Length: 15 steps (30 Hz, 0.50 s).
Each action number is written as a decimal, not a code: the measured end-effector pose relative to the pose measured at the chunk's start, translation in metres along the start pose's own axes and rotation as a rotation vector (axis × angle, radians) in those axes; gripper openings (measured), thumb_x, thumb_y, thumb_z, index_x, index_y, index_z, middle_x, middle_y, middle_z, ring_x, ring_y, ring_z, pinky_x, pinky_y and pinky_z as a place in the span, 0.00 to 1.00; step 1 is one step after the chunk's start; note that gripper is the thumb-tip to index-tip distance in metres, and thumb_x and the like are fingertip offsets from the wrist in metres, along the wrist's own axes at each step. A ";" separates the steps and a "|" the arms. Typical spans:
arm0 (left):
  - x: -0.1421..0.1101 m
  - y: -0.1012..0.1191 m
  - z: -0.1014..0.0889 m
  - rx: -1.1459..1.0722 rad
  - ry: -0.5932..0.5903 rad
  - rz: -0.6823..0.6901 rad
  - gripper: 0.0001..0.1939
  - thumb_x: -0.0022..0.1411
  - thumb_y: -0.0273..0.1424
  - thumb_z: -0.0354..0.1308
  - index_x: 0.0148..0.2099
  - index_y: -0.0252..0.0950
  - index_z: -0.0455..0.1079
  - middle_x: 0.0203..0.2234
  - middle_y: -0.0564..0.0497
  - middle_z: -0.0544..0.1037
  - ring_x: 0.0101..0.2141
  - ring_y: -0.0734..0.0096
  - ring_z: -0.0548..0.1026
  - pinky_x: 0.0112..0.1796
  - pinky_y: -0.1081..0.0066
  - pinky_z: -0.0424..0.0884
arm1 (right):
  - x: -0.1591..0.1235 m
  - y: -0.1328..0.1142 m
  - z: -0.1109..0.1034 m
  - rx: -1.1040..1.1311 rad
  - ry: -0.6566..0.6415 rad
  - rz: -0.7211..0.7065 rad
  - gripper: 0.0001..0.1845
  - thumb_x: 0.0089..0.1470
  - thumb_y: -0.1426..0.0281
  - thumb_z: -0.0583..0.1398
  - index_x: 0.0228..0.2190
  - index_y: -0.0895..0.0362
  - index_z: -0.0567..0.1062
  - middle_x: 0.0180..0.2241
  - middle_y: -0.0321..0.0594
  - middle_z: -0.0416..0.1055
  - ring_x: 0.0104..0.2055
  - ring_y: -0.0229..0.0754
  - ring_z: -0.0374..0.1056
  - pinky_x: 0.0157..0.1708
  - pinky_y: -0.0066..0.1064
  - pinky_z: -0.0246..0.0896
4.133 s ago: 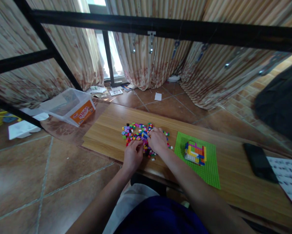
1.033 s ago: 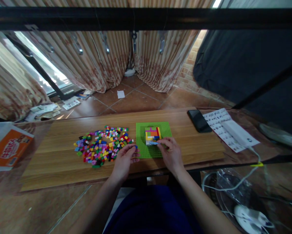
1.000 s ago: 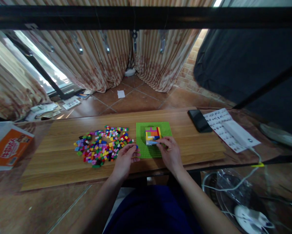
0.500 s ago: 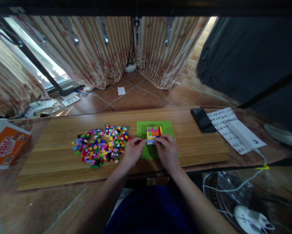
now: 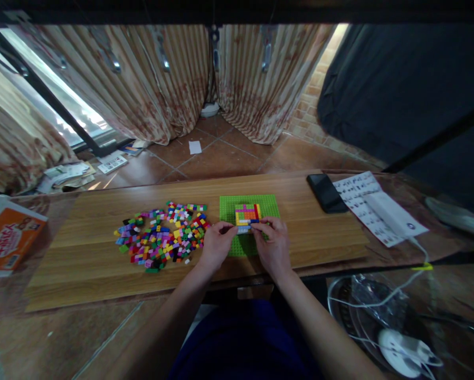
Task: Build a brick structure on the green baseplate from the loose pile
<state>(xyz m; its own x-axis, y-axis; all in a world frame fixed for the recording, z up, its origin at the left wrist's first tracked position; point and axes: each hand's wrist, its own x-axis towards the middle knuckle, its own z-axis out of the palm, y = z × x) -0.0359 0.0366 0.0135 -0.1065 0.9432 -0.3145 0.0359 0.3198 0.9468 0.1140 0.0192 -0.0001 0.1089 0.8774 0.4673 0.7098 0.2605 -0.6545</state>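
Your left hand [image 5: 218,245] and right hand [image 5: 274,245] pinch opposite ends of the pale blue brick [image 5: 244,228], fingers nearly together, neither clearly nearer. Its long axis runs side to side, along the near edge of the brick build [image 5: 247,214] on the green baseplate [image 5: 228,203].

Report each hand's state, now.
Left hand: fingers bent at the brick build's near left corner; any grip cannot be told.
Right hand: fingers bent at its near right corner; grip likewise unclear.

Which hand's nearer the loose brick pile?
Left. The left hand is beside the brick pile; the right hand is farther off, over the right edge of the green baseplate.
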 end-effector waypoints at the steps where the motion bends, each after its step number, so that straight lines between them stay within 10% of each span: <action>1: 0.000 0.001 0.000 -0.009 -0.005 -0.011 0.08 0.49 0.35 0.62 0.30 0.35 0.72 0.14 0.59 0.65 0.15 0.79 0.60 0.18 0.75 0.55 | 0.000 0.000 0.000 -0.007 -0.001 -0.001 0.09 0.57 0.72 0.59 0.33 0.53 0.81 0.39 0.44 0.69 0.44 0.46 0.65 0.43 0.40 0.64; 15: 0.005 0.005 0.004 -0.125 -0.029 -0.088 0.07 0.48 0.31 0.61 0.31 0.33 0.70 0.15 0.60 0.64 0.14 0.83 0.58 0.16 0.78 0.56 | 0.015 -0.002 -0.003 -0.145 -0.109 -0.031 0.09 0.57 0.70 0.60 0.31 0.52 0.81 0.37 0.43 0.71 0.42 0.47 0.63 0.43 0.41 0.60</action>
<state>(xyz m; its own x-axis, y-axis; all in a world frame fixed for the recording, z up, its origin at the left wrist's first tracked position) -0.0327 0.0435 0.0167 -0.0750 0.9149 -0.3966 -0.0962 0.3892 0.9161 0.1167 0.0308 0.0098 0.0156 0.9104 0.4135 0.8056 0.2335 -0.5445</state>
